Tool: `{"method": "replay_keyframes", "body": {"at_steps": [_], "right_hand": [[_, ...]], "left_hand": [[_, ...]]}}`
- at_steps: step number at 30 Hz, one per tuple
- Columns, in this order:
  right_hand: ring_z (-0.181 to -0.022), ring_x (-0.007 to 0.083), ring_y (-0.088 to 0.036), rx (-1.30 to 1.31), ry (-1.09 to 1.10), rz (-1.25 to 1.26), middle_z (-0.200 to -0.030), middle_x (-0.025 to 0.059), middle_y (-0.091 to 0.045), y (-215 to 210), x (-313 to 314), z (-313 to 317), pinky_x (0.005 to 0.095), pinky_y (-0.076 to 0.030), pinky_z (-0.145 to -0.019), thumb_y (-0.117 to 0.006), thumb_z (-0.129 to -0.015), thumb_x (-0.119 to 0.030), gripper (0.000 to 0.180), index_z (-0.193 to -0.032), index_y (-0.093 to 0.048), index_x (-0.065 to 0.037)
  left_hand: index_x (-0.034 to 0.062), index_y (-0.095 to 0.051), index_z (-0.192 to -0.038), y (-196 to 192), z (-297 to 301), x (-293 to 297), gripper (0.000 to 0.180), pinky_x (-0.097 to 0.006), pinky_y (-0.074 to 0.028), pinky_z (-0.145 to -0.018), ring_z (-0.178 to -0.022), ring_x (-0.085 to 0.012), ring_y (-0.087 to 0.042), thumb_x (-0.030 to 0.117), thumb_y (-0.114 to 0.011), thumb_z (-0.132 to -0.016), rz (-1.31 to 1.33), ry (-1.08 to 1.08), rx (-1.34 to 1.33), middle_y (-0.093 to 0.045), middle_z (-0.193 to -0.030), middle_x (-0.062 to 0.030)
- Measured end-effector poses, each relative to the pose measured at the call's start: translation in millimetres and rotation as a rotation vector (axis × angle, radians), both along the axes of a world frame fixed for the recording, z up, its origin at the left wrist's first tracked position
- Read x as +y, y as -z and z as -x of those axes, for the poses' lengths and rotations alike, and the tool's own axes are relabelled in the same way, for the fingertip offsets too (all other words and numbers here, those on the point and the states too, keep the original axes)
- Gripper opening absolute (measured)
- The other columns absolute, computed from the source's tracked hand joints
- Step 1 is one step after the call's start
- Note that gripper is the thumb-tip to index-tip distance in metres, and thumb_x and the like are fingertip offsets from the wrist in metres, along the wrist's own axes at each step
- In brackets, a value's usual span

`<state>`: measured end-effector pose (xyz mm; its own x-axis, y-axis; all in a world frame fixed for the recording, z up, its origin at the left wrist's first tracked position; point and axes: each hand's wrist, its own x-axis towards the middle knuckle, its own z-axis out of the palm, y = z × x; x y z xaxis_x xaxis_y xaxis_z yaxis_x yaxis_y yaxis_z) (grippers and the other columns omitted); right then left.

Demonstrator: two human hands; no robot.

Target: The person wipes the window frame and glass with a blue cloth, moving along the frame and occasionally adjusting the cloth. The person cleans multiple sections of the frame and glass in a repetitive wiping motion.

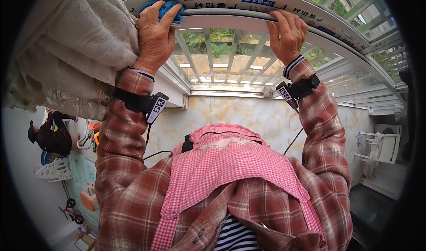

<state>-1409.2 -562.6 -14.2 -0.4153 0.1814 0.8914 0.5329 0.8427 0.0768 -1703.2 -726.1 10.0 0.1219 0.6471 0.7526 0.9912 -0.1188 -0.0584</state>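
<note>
My left hand (155, 42) is closed over a bunched blue cloth (179, 13), pressing it against the upper left of a window frame (213, 12). The cloth's texture looks thick and stringy, and part of it is hidden under my fingers. To the right, my right hand (288, 37) hooks its fingers over the lower edge of the same frame, thumb beneath. Printed film covers the frame's pale face. Both arms are raised and stretched forward.
A cream lace curtain (93, 33) hangs against my left arm. Window bars (230, 55) stand between my arms, with greenery outside. At the far left, a person in dark clothes (53, 133) is near a small balance bike (71, 212). A white rack (386, 144) stands at right.
</note>
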Motion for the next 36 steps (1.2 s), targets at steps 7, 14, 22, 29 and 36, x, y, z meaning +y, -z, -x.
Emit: {"method": "replay_keyframes", "body": {"at_steps": [7,14,22,29,36], "right_hand": [[-0.097,0.0231,-0.06,0.001,-0.002,-0.013,-0.103,0.0047,-0.067,-4,-12,14,0.0382,-0.036,-0.089,-0.066,-0.087,-0.026,0.023,-0.104,-0.067,-0.011],[-0.098,0.0251,-0.061,0.002,0.025,-0.016,-0.104,0.0074,-0.068,-15,-24,23,0.0378,-0.037,-0.088,-0.064,-0.091,-0.025,0.023,-0.106,-0.067,-0.009],[-0.102,0.0245,-0.059,-0.007,0.054,-0.02,-0.107,0.0071,-0.067,-24,-30,30,0.0395,-0.035,-0.09,-0.062,-0.092,-0.031,0.026,-0.107,-0.067,-0.011],[-0.102,0.0242,-0.059,0.036,0.05,-0.006,-0.107,0.0072,-0.066,-39,-46,45,0.0407,-0.035,-0.091,-0.065,-0.089,-0.03,0.027,-0.106,-0.067,-0.009],[-0.104,0.029,-0.055,0.056,-0.011,0.125,-0.111,0.0108,-0.06,-18,-37,34,0.0428,-0.036,-0.095,-0.069,-0.082,-0.024,0.034,-0.11,-0.062,-0.005]], "left_hand": [[0.0208,-0.058,-0.129,-4,-19,6,0.06,-0.047,-0.039,-0.096,-0.111,-0.0351,-0.049,0.0,-0.068,-0.074,-0.039,0.056,0.029,-0.051,-0.125,-0.0135],[0.0215,-0.058,-0.129,-21,-46,14,0.061,-0.046,-0.04,-0.094,-0.11,-0.0348,-0.049,-0.001,-0.069,-0.073,-0.065,0.116,0.04,-0.052,-0.124,-0.011],[0.0111,-0.063,-0.118,-49,-76,14,0.046,-0.048,-0.042,-0.087,-0.103,-0.0365,-0.051,0.005,-0.065,-0.073,-0.048,0.171,-0.008,-0.052,-0.114,-0.0172],[0.0141,-0.062,-0.12,-49,-80,17,0.048,-0.047,-0.041,-0.09,-0.105,-0.0354,-0.051,0.006,-0.067,-0.073,-0.048,0.173,-0.004,-0.052,-0.119,-0.0156],[0.0173,-0.058,-0.125,-18,-101,48,0.055,-0.046,-0.038,-0.093,-0.108,-0.0347,-0.048,0.003,-0.068,-0.072,0.023,0.145,-0.009,-0.051,-0.123,-0.0125]]}}
